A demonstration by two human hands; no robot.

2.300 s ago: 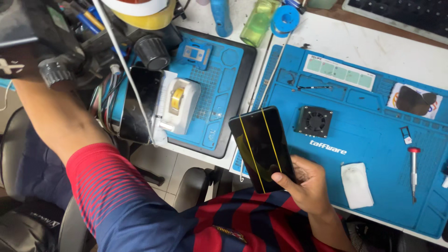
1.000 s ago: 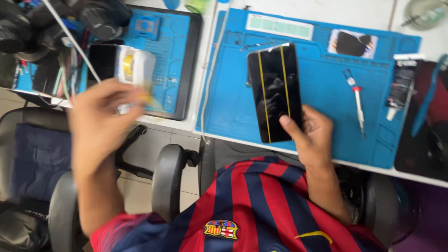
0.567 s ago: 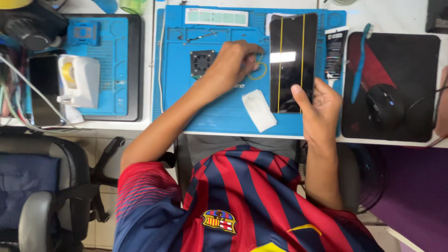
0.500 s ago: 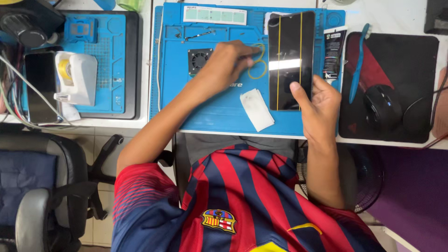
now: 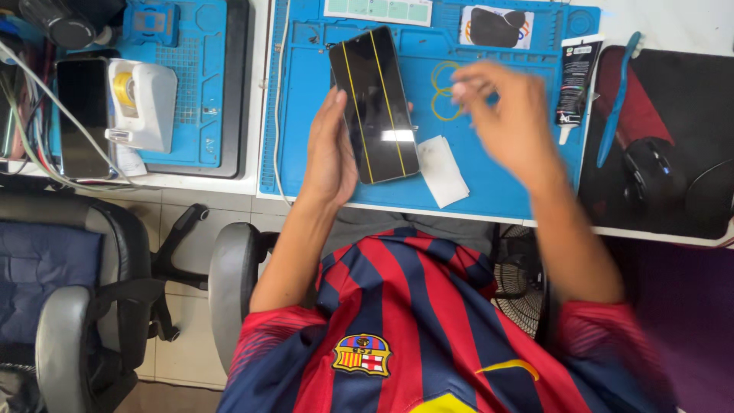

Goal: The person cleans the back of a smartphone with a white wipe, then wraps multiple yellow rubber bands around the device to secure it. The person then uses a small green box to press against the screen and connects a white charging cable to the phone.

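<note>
The blue mat [image 5: 497, 183] is covering the worktop, and the phone [image 5: 375, 103] is lying on it. Beside the phone, the left hand [image 5: 330, 153] is grasping its long edge, the safest hold for something thin, stiff, slippery and fragile. Right of the phone, the right hand [image 5: 508, 118] is hovering blurred, apparently released.

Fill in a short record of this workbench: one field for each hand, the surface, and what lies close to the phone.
left hand: grips the dark phone by its left edge
phone: black screen, two yellow lines down its length
right hand: raised over the mat, blurred, seems to hold nothing
surface: blue work mat
beside the phone: white rectangular pad, yellow rubber bands
right of the mat: black glue tube, blue tool, black mouse
</note>
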